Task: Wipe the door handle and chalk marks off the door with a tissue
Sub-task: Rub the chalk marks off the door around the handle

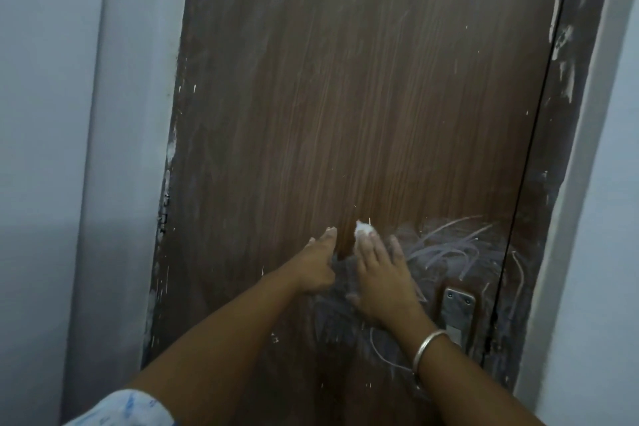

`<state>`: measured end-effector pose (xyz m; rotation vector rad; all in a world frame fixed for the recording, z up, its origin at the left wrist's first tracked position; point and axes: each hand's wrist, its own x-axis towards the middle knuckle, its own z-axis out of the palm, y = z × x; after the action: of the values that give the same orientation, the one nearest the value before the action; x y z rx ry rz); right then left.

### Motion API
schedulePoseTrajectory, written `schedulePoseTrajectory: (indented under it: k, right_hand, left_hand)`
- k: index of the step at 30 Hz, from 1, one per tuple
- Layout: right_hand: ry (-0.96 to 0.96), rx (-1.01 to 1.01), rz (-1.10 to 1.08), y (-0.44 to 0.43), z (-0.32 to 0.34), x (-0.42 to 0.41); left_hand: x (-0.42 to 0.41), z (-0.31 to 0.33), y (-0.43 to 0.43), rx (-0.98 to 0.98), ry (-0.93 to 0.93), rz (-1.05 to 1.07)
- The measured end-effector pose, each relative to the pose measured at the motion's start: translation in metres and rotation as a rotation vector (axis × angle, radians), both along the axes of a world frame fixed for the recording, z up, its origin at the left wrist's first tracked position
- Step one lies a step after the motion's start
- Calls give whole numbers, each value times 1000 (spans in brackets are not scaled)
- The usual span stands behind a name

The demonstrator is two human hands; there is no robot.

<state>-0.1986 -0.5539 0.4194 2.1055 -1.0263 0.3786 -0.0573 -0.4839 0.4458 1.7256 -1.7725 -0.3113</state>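
Note:
A brown wood-grain door [345, 97] fills the view. White chalk marks [456, 245] scrawl across its lower right part, with fainter smears lower down. My right hand [380, 273] lies flat against the door with a small white tissue [363, 229] pressed under its fingertips, just left of the scrawl. My left hand [318, 263] rests on the door beside it, fingers mostly curled and the thumb stretched up, holding nothing. A metal handle plate [458, 315] sits right of my right wrist; the handle itself is hidden.
The dark door frame [567, 114] on the right carries white paint smudges. Pale walls [52, 149] flank the door on both sides. A silver bangle [428, 346] circles my right wrist. A light sleeve [128, 408] shows at bottom left.

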Motion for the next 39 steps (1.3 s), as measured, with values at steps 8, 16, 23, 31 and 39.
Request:
schedulePoseTrajectory:
  k: [8,16,23,31,39]
  right_hand:
    - [-206,-107,-101,-1,14,-30]
    - [-43,-111,-77,-3,12,-43]
    - [-305,-62,-78,2,12,-60]
    - [-563,-173,-184,5,25,-85]
    - [-294,-118,-44,-1,21,-84]
  left_hand:
    - [-21,-1,4,-28,-78,-96]
    - [-38,4,5,-97,-136,-154]
    - [-49,11,1,-114,-158,-183]
    - [-62,13,-4,-140,-199,-194]
    - [-73,21,-16,-170,-274,-196]
